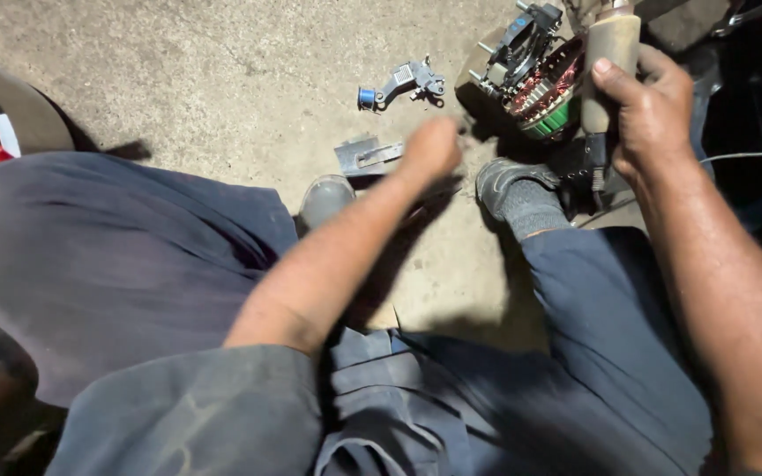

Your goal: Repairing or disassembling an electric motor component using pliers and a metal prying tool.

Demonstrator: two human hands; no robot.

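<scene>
Left hand (429,150) blurred; right hand (650,110) grips tool (608,66).

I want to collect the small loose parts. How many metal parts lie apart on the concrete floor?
2. A bracket part with a blue end lies left of the opened alternator. A flat grey plate lies beside the blurred left hand. Others may be hidden.

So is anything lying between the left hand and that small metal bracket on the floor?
Nothing visible. The left hand, blurred, is right beside the metal bracket on the concrete floor, with no object between them. The right hand grips a tan handle by the alternator.
</scene>
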